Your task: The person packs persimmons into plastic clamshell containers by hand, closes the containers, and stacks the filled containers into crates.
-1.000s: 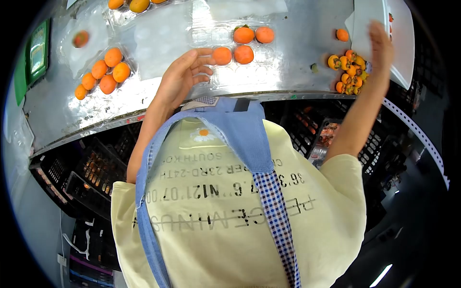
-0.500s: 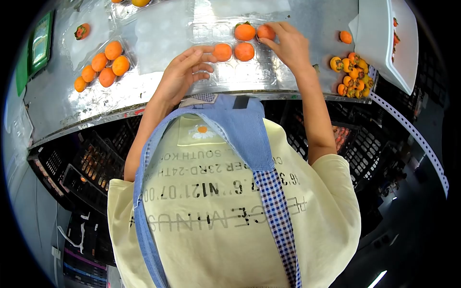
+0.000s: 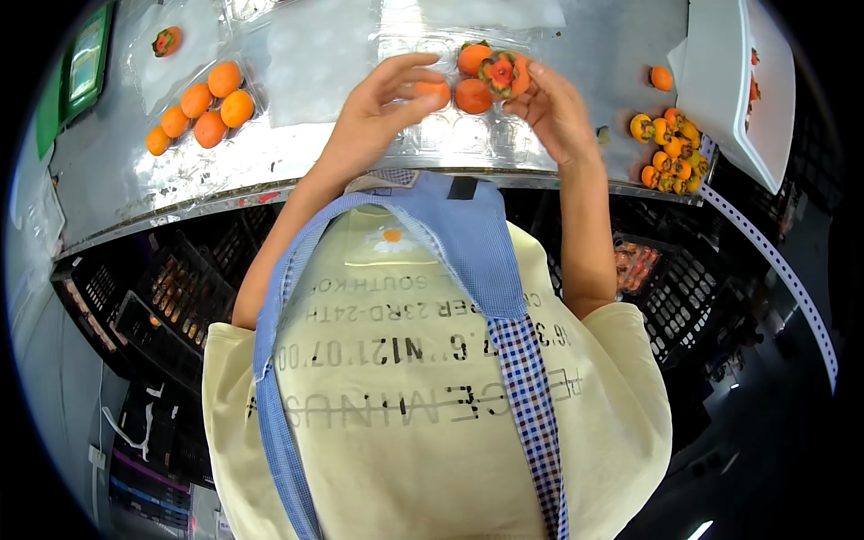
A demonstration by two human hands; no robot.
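My right hand (image 3: 553, 108) holds an orange persimmon (image 3: 504, 74), its green leafy top facing up, over the clear plastic tray (image 3: 432, 137). Two more persimmons, one at the back (image 3: 473, 59) and one in front (image 3: 473, 96), sit in the tray beside it. My left hand (image 3: 389, 101) is at the tray's left side, its fingers curved and apart over another persimmon (image 3: 436, 93), which they partly cover. Whether they touch it is hard to tell.
Several persimmons fill a second clear tray (image 3: 210, 129) at the left. A lone persimmon (image 3: 166, 41) lies behind it. Small persimmons (image 3: 670, 148) are heaped at the right edge beside a white bin (image 3: 765, 108). Black crates (image 3: 675, 288) stand below the metal table (image 3: 297, 153).
My right hand came from the white bin to the tray and now holds the right-hand persimmon raised and turned leafy side up. My left hand moved slightly right, over the left persimmon.
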